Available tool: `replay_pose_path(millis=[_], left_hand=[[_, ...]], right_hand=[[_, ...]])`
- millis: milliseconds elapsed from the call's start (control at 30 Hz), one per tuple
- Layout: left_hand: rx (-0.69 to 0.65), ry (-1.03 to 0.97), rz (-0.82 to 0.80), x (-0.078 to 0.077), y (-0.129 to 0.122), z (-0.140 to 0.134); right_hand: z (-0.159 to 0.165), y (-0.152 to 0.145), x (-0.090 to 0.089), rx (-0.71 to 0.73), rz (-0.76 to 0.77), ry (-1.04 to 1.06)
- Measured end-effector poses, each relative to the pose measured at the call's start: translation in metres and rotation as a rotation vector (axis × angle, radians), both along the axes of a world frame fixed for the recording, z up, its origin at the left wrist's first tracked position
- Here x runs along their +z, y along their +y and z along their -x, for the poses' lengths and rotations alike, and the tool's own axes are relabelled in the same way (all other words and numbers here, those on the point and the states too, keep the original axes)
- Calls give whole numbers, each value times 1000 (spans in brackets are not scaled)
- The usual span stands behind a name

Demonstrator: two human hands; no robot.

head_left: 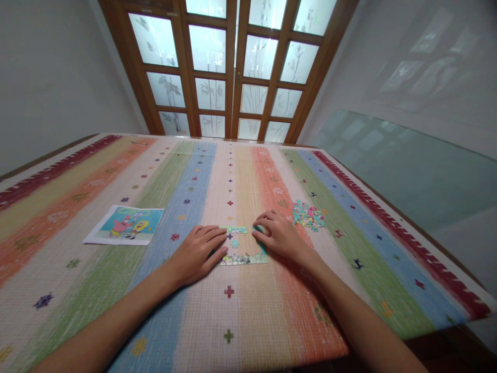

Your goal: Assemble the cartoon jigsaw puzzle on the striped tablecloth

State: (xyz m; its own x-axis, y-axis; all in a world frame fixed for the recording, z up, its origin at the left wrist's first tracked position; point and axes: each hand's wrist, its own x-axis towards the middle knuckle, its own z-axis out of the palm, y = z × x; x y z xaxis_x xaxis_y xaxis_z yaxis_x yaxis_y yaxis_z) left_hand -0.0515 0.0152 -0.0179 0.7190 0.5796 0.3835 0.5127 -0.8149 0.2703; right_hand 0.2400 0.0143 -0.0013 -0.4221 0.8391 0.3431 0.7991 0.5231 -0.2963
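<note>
On the striped tablecloth lies a partly joined jigsaw puzzle (244,259): a bottom row, a top strip and part of the right side show. Inside the frame sits a loose teal puzzle piece (235,243). My left hand (200,252) rests flat along the puzzle's left side, fingers stretched out and covering that edge. At the upper right corner, my right hand (278,234) has its fingers curled with thumb and forefinger close together around a teal puzzle piece (258,228), partly hidden by the fingers. Beyond the right hand is a heap of loose pieces (308,215).
A printed picture (125,226) of pink and yellow cartoon figures lies to the left. The striped tablecloth (248,311) covers the table. Wooden glazed doors (233,77) stand behind it, and a glass panel (411,166) leans by the right wall.
</note>
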Motion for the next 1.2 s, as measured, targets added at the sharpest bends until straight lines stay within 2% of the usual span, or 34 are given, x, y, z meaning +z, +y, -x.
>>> replay_pose_path(millis=[500, 800, 1033, 1200], left_hand=[[11, -1, -9, -1, 0, 0], [3, 17, -27, -1, -1, 1], [4, -29, -48, -3, -1, 0], [-40, -16, -25, 1, -2, -2]], right_hand=[[-1, 1, -3, 1, 8, 6], [3, -2, 1, 13, -3, 33], [28, -19, 3, 168, -2, 115], [43, -24, -3, 196, -2, 76]])
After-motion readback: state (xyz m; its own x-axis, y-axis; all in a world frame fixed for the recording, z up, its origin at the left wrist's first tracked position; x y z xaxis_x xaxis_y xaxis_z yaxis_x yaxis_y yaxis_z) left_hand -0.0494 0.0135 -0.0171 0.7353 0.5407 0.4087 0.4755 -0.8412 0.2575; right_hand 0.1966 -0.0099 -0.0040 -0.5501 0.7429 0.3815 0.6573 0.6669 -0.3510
